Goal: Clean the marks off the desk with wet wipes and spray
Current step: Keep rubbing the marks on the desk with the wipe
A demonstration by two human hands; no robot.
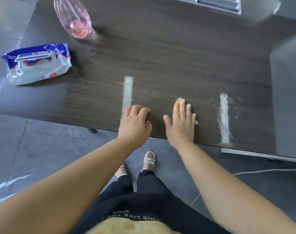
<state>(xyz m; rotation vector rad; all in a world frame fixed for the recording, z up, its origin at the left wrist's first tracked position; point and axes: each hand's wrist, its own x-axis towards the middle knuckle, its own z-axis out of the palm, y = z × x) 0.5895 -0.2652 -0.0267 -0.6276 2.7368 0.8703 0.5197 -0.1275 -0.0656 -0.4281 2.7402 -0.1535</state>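
Note:
Two white streak marks lie on the dark wood desk [160, 56]: a left mark [127, 93] and a smeared right mark [224, 119]. Between them my right hand [181, 124] presses flat on a beige wipe [179, 100], whose edges stick out past my fingers. My left hand [135, 124] rests on the desk by the lower end of the left mark, fingers curled, holding nothing. A pink spray bottle [76, 19] stands at the far left. A blue and white wet wipe pack [37, 64] lies at the desk's left end.
A grey cabinet side [287, 98] bounds the desk on the right. A grey vented unit [220, 4] sits at the far edge. Grey floor tiles lie below the near edge, with my sandalled feet [149, 160] and a white cable [270, 170].

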